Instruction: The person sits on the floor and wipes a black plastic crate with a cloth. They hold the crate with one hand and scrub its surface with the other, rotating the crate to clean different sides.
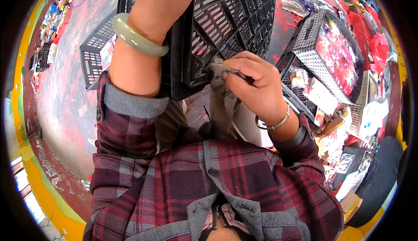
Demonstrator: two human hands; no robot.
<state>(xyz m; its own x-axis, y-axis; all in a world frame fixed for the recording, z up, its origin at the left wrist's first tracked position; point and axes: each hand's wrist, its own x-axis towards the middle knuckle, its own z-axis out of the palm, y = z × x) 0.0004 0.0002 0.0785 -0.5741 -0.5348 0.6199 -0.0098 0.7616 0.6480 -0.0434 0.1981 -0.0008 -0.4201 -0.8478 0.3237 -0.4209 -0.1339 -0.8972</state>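
Head view: right hand point(254, 86) is curled shut around a grey rag point(222, 84), pressing it to the black slotted crate point(226, 18) just above its knuckles; left hand runs out of view beyond the jade bangle point(137, 38), grip unclear

Black slotted crate point(226, 18); grey rag point(222, 82); pale green bangle point(137, 38); maroon plaid shirt point(226, 180)

Packing workshop: crates point(322, 49) of packaged goods point(337, 56)
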